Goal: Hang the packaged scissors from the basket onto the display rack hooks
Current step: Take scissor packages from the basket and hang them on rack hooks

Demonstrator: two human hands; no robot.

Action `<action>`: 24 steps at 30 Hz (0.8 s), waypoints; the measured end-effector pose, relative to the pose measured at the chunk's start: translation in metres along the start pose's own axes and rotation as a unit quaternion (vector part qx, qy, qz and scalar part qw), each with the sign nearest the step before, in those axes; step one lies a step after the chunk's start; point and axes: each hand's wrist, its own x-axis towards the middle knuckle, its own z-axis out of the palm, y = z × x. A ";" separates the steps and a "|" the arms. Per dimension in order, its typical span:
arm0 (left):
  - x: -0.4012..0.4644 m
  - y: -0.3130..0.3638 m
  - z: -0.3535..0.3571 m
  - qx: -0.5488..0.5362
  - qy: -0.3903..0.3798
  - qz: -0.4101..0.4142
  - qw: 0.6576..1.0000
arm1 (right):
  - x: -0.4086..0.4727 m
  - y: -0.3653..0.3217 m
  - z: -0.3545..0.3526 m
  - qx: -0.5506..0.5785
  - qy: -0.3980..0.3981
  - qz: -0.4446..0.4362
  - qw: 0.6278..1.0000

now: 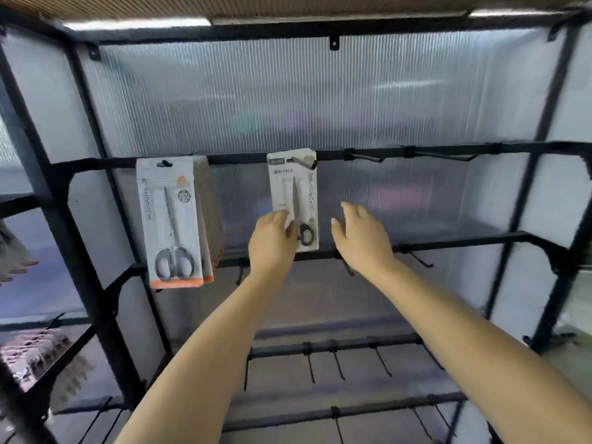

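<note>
The fingers (283,219) of the left hand (272,241) pinched the lower left edge of a packaged scissors card (293,193), thumb and fingertips closed on the card beside the black handles, while the fingers (347,209) of the right hand (362,238) stood spread and relaxed just right of the card, touching nothing. Around them rose the black display rack (80,251), its frame backed by ribbed translucent panels (288,100), with horizontal bars crossing at several heights. The card in the left hand hung high at the middle of the upper bar (240,158), its hang hole threaded on a hook (304,161) there, the card tilted slightly. To its left on the same bar hung a thick stack of packaged scissors (174,219) with orange bottom edges, well apart from the held card. To the right on that bar two bare hooks (448,157) pointed forward. Lower bars nearer the viewer carried more thin bare hooks (338,366). At the far left, outside the frame, blurred goods (28,350) lay on another shelf.
</note>
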 end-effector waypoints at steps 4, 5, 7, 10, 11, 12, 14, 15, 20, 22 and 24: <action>-0.040 0.015 0.008 0.039 -0.080 0.112 0.990 | -0.058 0.003 -0.007 -0.083 -0.024 0.013 0.996; -0.052 0.019 0.013 0.044 -0.115 0.126 0.984 | -0.075 0.005 -0.009 -0.095 -0.029 0.029 0.995; -0.078 0.028 0.020 0.033 -0.184 0.147 0.971 | -0.111 0.012 -0.013 -0.113 -0.040 0.072 0.990; -0.112 0.046 0.032 0.024 -0.234 0.207 0.950 | -0.162 0.027 -0.018 -0.137 -0.056 0.123 0.981; -0.125 0.055 0.037 0.024 -0.249 0.226 0.941 | -0.180 0.034 -0.022 -0.144 -0.058 0.143 0.977; -0.137 0.062 0.042 0.026 -0.262 0.241 0.934 | -0.196 0.040 -0.027 -0.151 -0.059 0.160 0.974; -0.162 0.081 0.052 0.023 -0.289 0.275 0.917 | -0.229 0.052 -0.042 -0.165 -0.055 0.203 0.964; -0.174 0.092 0.057 0.020 -0.302 0.296 0.906 | -0.246 0.059 -0.051 -0.168 -0.045 0.229 0.958; -0.237 0.154 0.082 -0.011 -0.331 0.389 0.860 | -0.329 0.087 -0.091 -0.198 -0.020 0.343 0.918; -0.265 0.174 0.095 -0.026 -0.352 0.412 0.840 | -0.365 0.098 -0.108 -0.204 -0.008 0.383 0.901; -0.293 0.193 0.107 -0.037 -0.367 0.445 0.816 | -0.400 0.109 -0.124 -0.208 0.006 0.422 0.882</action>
